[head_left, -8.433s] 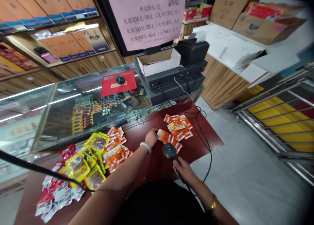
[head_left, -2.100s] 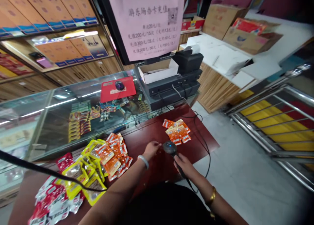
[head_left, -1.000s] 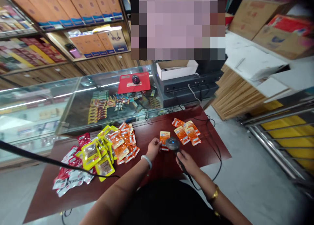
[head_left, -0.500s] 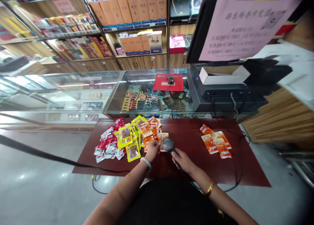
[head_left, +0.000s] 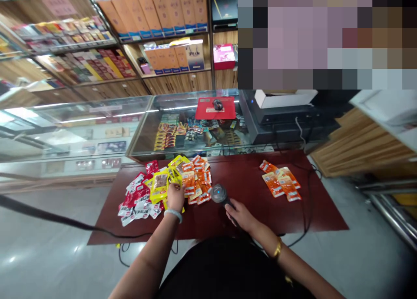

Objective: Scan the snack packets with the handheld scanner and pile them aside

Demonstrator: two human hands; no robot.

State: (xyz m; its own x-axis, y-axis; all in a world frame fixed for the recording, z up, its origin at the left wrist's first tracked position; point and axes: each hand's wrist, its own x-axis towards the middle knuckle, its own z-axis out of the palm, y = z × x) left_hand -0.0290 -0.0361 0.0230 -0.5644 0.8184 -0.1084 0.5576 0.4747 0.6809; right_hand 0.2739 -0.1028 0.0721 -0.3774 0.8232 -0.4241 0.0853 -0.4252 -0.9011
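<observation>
Our hands at the snack packets and barcode scanner on the dark red table.

The barcode scanner (head_left: pixel 219 194) sits in our right hand (head_left: pixel 240 215), fingers wrapped about its black handle, its head with a small blue light poking out beyond the fingertips toward the packets. Just left of the scanner head lies the heap of orange packets (head_left: pixel 197 184), and left of those the yellow packets (head_left: pixel 160 182), where our left hand (head_left: pixel 176 197) rests with fingers curled down onto the yellow ones; we cannot tell whether it grips one. Further left of the scanner lie red and white packets (head_left: pixel 138 198). Well to the scanner's right, a small separate group of orange packets (head_left: pixel 280 184) lies apart on the table (head_left: pixel 247 177). Beyond the scanner stands the glass counter (head_left: pixel 182 121) with a red mouse pad (head_left: pixel 215 108).
</observation>
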